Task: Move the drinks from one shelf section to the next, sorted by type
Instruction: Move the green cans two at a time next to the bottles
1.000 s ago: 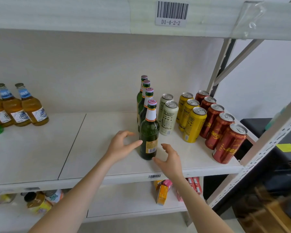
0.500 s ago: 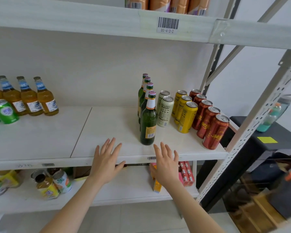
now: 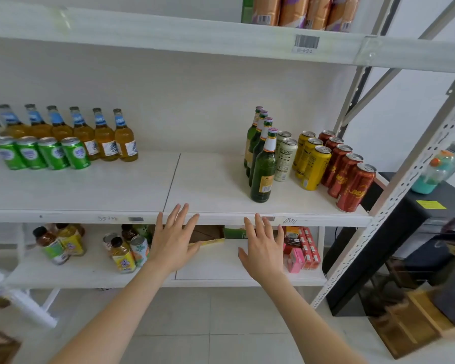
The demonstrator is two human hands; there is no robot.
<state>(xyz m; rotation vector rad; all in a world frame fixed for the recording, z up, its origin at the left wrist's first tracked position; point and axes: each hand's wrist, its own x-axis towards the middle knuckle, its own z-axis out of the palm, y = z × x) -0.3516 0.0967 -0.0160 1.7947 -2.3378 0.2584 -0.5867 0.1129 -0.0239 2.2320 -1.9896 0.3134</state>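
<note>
**Both hands loose at the shelf lip, drinks out of reach**

Far left of the white middle shelf board: four green aluminium cans in a front row, with six amber glass bottles with blue neck labels lined up just behind them. All are upright.

Left hand — flat, fingers straight and spread, holding nothing. Its fingertips overlap the shelf's front edge right at the seam between the two sections.

Right hand — same pose, released. Its fingertips are at the front edge, below the nearest bottle.

Right section, above and to the right of the right hand:
- four dark green glass bottles with white-and-orange necks, in a file running front to back
- two pale cream cans
- three yellow cans
- five red cans

Each kind stands upright in its own file, the files side by side. The front green bottle is the drink nearest the right hand, though apart from it. The left-section cans and bottles sit well apart from the left hand.
</note>
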